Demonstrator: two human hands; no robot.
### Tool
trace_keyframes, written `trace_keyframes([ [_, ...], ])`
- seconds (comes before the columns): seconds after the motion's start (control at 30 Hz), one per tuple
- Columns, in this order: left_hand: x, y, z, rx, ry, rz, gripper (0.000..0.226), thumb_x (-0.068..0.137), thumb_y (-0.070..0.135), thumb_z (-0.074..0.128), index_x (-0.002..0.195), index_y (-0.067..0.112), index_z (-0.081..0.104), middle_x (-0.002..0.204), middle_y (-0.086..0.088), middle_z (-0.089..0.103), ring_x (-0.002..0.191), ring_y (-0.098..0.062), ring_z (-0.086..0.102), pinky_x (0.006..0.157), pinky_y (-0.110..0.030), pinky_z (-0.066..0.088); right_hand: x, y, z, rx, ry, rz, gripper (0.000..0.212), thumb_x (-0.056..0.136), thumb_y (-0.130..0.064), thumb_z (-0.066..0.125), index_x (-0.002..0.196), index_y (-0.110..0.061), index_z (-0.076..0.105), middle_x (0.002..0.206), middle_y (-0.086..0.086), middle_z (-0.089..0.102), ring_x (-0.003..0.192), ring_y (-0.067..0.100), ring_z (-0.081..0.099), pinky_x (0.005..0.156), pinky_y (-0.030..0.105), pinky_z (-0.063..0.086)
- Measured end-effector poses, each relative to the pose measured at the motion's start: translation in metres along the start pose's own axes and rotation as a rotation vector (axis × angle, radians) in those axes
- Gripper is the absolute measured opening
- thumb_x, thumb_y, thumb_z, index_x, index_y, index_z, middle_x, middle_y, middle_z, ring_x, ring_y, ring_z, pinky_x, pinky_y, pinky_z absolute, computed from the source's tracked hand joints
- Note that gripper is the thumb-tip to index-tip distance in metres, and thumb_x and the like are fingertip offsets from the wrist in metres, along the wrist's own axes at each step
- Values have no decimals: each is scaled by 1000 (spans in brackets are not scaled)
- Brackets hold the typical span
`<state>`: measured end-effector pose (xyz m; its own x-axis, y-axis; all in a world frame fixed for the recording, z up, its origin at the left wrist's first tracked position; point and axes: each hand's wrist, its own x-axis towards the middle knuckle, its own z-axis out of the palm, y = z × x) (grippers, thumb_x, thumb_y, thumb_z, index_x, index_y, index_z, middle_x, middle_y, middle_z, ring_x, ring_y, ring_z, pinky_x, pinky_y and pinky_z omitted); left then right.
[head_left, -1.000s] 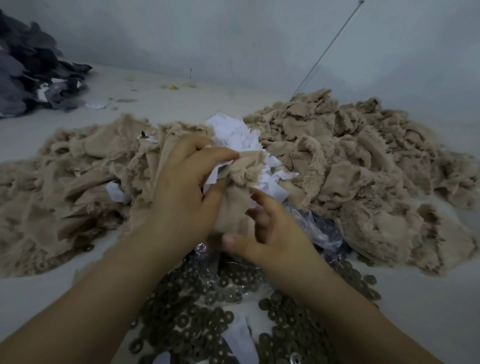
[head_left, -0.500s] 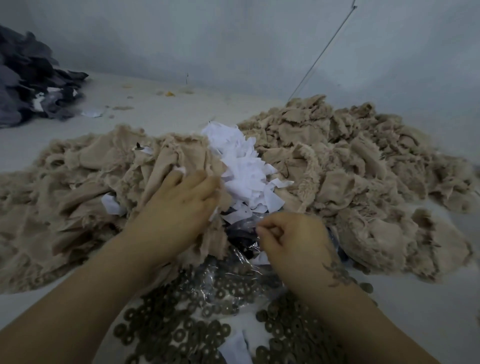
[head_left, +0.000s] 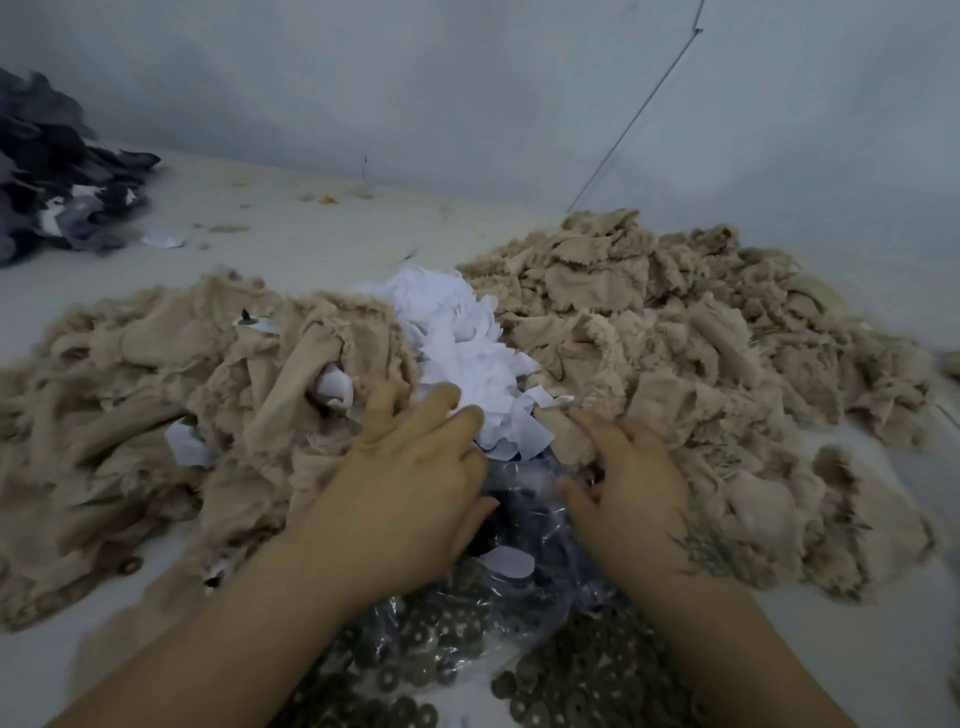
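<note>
Two heaps of beige fabric pieces lie on the white table, the left heap (head_left: 156, 389) and the right heap (head_left: 727, 353). Between them sits a mound of white paper scraps (head_left: 462, 353). My left hand (head_left: 415, 493) rests flat with straight fingers on the near edge of the left heap and the scraps. My right hand (head_left: 628, 478) has its fingers curled into a beige fabric piece (head_left: 563, 441) at the near edge of the right heap, index finger above and thumb below. A crumpled clear plastic bag (head_left: 524, 499) lies between my hands.
Many dark round metal rings (head_left: 582, 686) are spread near me, partly under the bag. A dark grey fabric heap (head_left: 57, 176) sits at the far left. A thin wire (head_left: 639, 109) runs up the wall behind. A bare strip of table (head_left: 311, 234) lies beyond the heaps.
My left hand set the beige piece down on the left heap and flattened out. My right hand moved from the bag to the right heap's edge.
</note>
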<state>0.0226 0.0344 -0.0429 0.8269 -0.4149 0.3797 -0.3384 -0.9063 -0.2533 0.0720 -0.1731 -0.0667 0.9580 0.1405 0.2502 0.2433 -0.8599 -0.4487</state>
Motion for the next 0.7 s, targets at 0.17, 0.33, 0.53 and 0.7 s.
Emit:
trace_keyframes([
  [0.17, 13, 12, 9, 22, 40, 46, 26, 84, 42, 64, 72, 19, 65, 94, 0, 57, 104, -28, 53, 99, -54, 26, 3, 8, 9, 22, -58, -3, 64, 92, -23, 64, 151, -23, 38, 154, 8, 35, 122, 23, 54, 92, 24, 42],
  [0.33, 14, 13, 19, -22, 67, 61, 22, 78, 30, 72, 64, 19, 58, 78, 2, 51, 88, -24, 50, 90, -48, 33, 1, -6, -6, 48, 280, -158, 37, 86, -17, 70, 122, -10, 68, 121, 7, 67, 108, 21, 63, 95, 27, 45],
  [0.53, -4, -12, 17, -21, 154, -6, 30, 75, 15, 71, 52, 19, 51, 56, 2, 47, 64, -23, 48, 72, -39, 31, -14, -31, -11, 390, 350, -134, 22, 73, -19, 86, 71, -20, 65, 73, -11, 61, 69, 5, 58, 60, 12, 46],
  [0.7, -22, -35, 19, -54, 136, -20, 48, 94, 37, 50, 49, 19, 58, 50, 6, 53, 56, -18, 55, 79, -39, 40, -20, -40, -12, 626, 239, 25, 31, 81, -24, 78, 95, -35, 53, 91, -15, 63, 75, -3, 59, 61, 10, 48],
])
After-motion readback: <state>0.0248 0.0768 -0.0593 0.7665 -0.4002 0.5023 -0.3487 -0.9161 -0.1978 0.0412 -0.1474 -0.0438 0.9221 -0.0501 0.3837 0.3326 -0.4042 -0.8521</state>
